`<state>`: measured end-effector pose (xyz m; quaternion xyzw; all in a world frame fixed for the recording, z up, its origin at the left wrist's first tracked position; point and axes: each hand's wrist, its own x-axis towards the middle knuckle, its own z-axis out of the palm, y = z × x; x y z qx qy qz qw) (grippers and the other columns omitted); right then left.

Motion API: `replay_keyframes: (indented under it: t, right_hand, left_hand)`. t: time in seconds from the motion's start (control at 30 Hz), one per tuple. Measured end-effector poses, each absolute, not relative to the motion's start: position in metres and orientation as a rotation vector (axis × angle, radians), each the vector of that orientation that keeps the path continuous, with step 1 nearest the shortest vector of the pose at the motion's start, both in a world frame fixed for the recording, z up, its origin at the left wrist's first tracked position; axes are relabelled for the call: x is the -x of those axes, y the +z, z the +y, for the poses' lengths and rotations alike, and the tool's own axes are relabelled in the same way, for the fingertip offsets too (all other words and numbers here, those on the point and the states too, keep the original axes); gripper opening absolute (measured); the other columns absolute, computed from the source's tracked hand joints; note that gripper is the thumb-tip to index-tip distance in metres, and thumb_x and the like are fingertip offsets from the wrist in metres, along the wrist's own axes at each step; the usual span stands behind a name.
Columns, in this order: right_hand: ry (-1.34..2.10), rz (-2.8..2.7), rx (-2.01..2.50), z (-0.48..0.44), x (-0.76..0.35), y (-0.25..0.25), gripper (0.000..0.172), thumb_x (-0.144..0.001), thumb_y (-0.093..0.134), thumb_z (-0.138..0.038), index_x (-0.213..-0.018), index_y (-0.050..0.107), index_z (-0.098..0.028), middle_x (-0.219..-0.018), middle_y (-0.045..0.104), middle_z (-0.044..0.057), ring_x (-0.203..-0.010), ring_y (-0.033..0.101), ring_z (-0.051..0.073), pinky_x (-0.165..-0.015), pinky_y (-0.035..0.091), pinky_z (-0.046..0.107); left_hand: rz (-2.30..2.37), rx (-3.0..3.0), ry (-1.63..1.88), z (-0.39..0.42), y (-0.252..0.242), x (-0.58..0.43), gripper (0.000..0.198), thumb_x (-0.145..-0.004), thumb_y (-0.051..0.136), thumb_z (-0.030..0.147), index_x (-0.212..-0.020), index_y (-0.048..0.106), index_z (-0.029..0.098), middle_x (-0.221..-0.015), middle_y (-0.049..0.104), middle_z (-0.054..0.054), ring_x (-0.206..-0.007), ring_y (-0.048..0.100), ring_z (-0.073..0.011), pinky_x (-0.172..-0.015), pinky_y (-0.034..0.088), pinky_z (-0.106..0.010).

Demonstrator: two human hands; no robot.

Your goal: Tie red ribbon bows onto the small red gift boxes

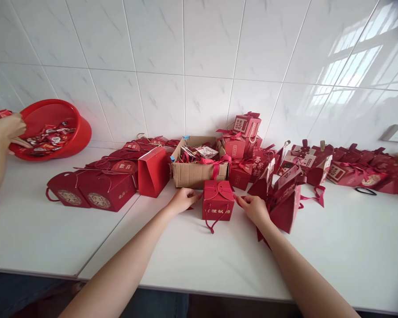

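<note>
While closed red boxes (122, 193) stand to the left, my left hand (183, 201) pinches one ribbon end (199, 196); near the middle, the small box (218, 201) has its top folded shut but shows no bow yet; my right hand (254, 207) pinches the other ribbon end (237, 199), with more boxes (343, 176) farther right.

Matt paper box (218, 203), glossy plastic basin (82, 134).

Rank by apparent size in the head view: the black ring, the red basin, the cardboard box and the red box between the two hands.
Largest to smallest:
1. Red basin
2. Cardboard box
3. Red box
4. Black ring
No two look alike here.
</note>
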<state>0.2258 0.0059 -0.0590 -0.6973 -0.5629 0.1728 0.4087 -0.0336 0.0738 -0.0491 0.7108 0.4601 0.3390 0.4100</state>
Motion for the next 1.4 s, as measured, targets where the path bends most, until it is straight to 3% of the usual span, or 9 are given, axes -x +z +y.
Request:
replay_keyframes:
  t: [0.23,0.4,0.6,0.8,1.0,1.1,1.4]
  right_hand:
    - [0.400,-1.371,1.743,0.003,-0.223,-0.054,0.052,-0.074,0.053,-0.060,-0.051,0.026,-0.021,-0.048,0.026,-0.005,-0.047,0.024,0.009,-0.042,0.021,0.023]
    - [0.359,-1.345,1.744,0.004,-0.224,-0.055,0.053,-0.073,0.055,-0.060,-0.052,0.024,-0.022,-0.048,0.024,-0.006,-0.048,0.023,0.009,-0.044,0.021,0.024]
    - [0.350,-1.366,1.754,0.005,-0.227,-0.057,0.055,-0.075,0.050,-0.063,-0.044,0.031,-0.021,-0.051,0.037,-0.001,-0.049,0.035,0.012,-0.045,0.024,0.025]
    - [0.426,-1.390,1.767,0.005,-0.228,-0.058,0.051,-0.076,0.050,-0.059,-0.044,0.037,-0.021,-0.042,0.029,-0.004,-0.042,0.029,0.010,-0.041,0.019,0.026]
    - [0.464,-1.342,1.764,0.006,-0.229,-0.058,0.046,-0.073,0.054,-0.054,-0.045,0.039,-0.021,-0.042,0.030,-0.005,-0.041,0.030,0.010,-0.040,0.019,0.025]
    - [0.524,-1.324,1.753,0.006,-0.229,-0.056,0.046,-0.073,0.054,-0.053,-0.042,0.039,-0.021,-0.039,0.029,-0.005,-0.038,0.028,0.009,-0.039,0.018,0.026]
    - [0.644,-1.173,1.588,0.007,-0.231,-0.053,0.049,-0.067,0.062,-0.045,-0.045,0.026,-0.023,-0.041,0.021,-0.008,-0.041,0.018,0.007,-0.042,0.013,0.026]
  left_hand:
    - [1.180,-1.813,0.819,0.073,-0.051,0.034,0.035,-0.066,0.064,0.047,-0.053,0.051,0.017,-0.051,0.048,0.003,-0.049,0.047,-0.0122,-0.047,0.042,-0.025]
    - [1.270,-1.844,0.866,0.075,-0.046,0.040,0.032,-0.065,0.065,0.042,-0.052,0.051,0.017,-0.047,0.047,0.004,-0.048,0.043,-0.0113,-0.046,0.031,-0.022]
    - [1.364,-1.824,0.945,0.076,-0.040,0.045,0.027,-0.062,0.065,0.036,-0.048,0.052,0.017,-0.044,0.043,0.005,-0.047,0.037,-0.0099,-0.046,0.020,-0.023]
    - [1.344,-1.659,1.005,0.082,-0.039,0.054,0.022,-0.061,0.063,0.031,-0.046,0.054,0.017,-0.042,0.046,0.005,-0.044,0.040,-0.0100,-0.044,0.020,-0.023]
    - [1.119,-1.356,1.055,0.084,-0.023,0.063,0.033,-0.066,0.057,0.040,-0.047,0.037,0.021,-0.037,0.026,0.009,-0.034,0.023,-0.0067,-0.038,0.017,-0.023]
    - [0.947,-1.236,1.053,0.081,-0.015,0.066,0.041,-0.066,0.059,0.042,-0.046,0.029,0.022,-0.040,0.022,0.009,-0.035,0.022,-0.0057,-0.037,0.021,-0.022]
    - [0.672,-0.965,1.148,0.073,-0.010,0.065,0.035,-0.063,0.066,0.023,-0.049,0.034,0.019,-0.039,0.026,0.009,-0.035,0.027,-0.0051,-0.038,0.024,-0.021]
